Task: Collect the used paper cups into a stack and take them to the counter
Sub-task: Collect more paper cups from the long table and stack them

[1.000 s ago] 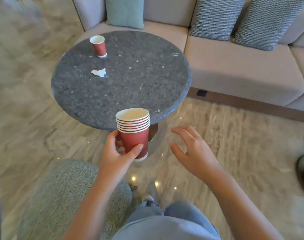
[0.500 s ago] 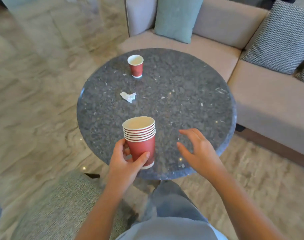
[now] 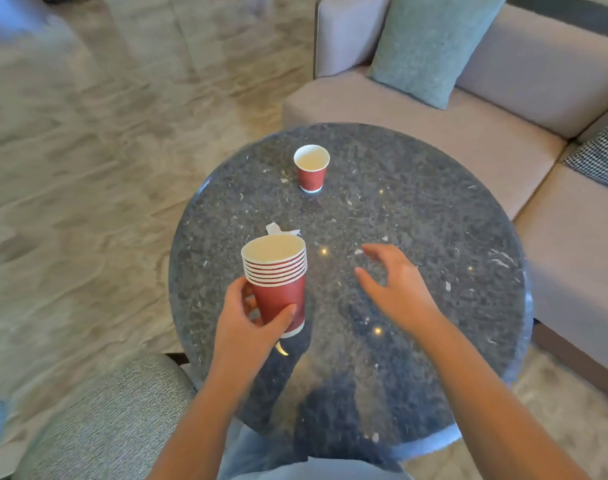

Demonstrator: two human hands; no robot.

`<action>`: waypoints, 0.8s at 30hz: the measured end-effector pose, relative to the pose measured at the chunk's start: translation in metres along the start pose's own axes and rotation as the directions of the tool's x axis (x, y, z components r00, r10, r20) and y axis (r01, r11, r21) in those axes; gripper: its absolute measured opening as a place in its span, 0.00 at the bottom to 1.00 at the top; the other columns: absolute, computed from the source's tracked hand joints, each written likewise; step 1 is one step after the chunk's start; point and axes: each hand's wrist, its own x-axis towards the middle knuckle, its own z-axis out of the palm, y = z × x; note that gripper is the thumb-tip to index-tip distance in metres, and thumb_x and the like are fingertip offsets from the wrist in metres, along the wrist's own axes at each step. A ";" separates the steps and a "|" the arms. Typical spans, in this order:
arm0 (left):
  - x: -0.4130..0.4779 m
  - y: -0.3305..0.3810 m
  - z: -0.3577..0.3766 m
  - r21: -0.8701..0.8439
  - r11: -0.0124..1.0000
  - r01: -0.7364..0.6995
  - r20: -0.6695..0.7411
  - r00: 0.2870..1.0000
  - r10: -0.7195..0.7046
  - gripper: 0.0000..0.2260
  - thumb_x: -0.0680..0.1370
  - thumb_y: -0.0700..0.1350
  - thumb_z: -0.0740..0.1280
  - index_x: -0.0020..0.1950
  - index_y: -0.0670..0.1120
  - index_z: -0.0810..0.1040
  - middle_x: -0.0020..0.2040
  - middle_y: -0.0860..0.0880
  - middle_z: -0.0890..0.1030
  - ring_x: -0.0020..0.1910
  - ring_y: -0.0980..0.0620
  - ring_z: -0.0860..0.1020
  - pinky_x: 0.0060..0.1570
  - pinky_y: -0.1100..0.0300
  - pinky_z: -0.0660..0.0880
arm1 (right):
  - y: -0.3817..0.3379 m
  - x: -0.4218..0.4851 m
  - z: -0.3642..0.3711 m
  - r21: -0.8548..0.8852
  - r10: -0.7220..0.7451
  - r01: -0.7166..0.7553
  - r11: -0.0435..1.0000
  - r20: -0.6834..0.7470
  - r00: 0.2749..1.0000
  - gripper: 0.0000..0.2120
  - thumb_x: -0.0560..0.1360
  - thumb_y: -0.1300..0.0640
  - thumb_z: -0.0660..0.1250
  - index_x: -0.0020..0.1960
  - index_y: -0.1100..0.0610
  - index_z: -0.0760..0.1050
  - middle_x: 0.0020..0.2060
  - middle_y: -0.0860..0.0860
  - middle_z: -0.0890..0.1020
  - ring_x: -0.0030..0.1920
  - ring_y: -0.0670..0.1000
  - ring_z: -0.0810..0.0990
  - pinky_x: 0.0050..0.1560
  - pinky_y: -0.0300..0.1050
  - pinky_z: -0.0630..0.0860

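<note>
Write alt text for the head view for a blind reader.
A person's left hand holds a stack of red paper cups over a round dark stone table; the right hand hovers open beside it. One more red cup stands farther back.

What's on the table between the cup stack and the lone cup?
A crumpled white paper scrap, peeking out behind the stack; the rest is bare tabletop. Head view.

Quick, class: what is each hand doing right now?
Left hand: grips the stack of red paper cups.
Right hand: open, holding nothing, above the round table.
</note>
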 end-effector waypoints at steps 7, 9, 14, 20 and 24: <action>0.066 0.000 -0.025 0.035 0.999 0.026 0.047 0.999 -0.028 0.27 0.64 0.45 0.77 0.57 0.56 0.68 0.49 0.64 0.74 0.44 0.75 0.74 0.35 0.80 0.70 | -0.009 0.071 0.031 0.108 0.095 -0.088 0.990 -0.058 0.994 0.22 0.73 0.52 0.66 0.65 0.55 0.66 0.61 0.52 0.74 0.58 0.45 0.72 0.58 0.39 0.66; 0.087 -0.001 -0.033 0.054 0.998 0.030 0.080 0.996 -0.034 0.26 0.64 0.47 0.77 0.56 0.56 0.68 0.50 0.64 0.75 0.47 0.68 0.76 0.37 0.79 0.70 | -0.012 0.092 0.038 0.140 0.130 -0.116 0.983 -0.096 0.987 0.25 0.73 0.53 0.67 0.66 0.56 0.65 0.61 0.53 0.73 0.56 0.44 0.71 0.57 0.38 0.65; 0.144 -0.002 -0.050 0.096 0.995 0.032 0.162 0.986 -0.047 0.26 0.64 0.48 0.77 0.57 0.55 0.68 0.51 0.64 0.74 0.50 0.65 0.75 0.39 0.78 0.71 | -0.017 0.148 0.057 0.258 0.276 -0.223 0.940 -0.191 0.942 0.31 0.71 0.50 0.69 0.68 0.56 0.60 0.64 0.54 0.71 0.60 0.48 0.72 0.55 0.39 0.65; 0.188 -0.002 -0.050 0.080 0.996 0.039 0.210 0.976 -0.055 0.25 0.65 0.47 0.77 0.54 0.59 0.68 0.52 0.64 0.74 0.50 0.65 0.75 0.41 0.70 0.72 | -0.013 0.198 0.068 0.303 0.332 -0.246 0.921 -0.273 0.903 0.41 0.66 0.44 0.71 0.71 0.53 0.54 0.68 0.54 0.65 0.61 0.48 0.70 0.55 0.42 0.67; 0.210 -0.003 -0.044 0.107 0.994 0.037 0.273 0.960 -0.065 0.25 0.65 0.48 0.77 0.56 0.59 0.68 0.52 0.64 0.75 0.48 0.69 0.76 0.40 0.75 0.73 | -0.008 0.229 0.074 0.295 0.370 -0.284 0.912 -0.297 0.880 0.47 0.63 0.44 0.74 0.72 0.53 0.51 0.71 0.53 0.61 0.68 0.52 0.65 0.64 0.50 0.67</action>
